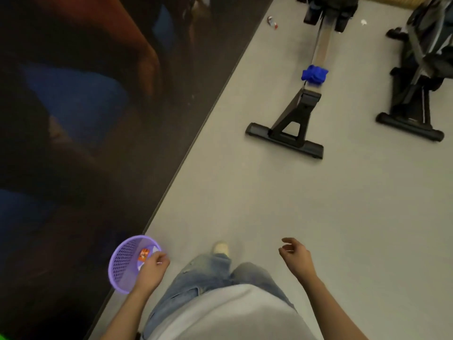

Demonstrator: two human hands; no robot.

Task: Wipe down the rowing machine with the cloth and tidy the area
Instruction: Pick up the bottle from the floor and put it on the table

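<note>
Ahead the rowing machine is cropped; the left hand overlaps the basket.

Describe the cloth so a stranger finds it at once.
The rowing machine lies on the grey floor, its pale rail running from a black T-shaped foot. The cloth sits bunched on that rail, just beyond the foot. It alone is bright blue; the machine is black and grey.

left hand: fingers curled on rim of purple basket | right hand: well right of basket, fingers loosely curled, holding nothing
</note>
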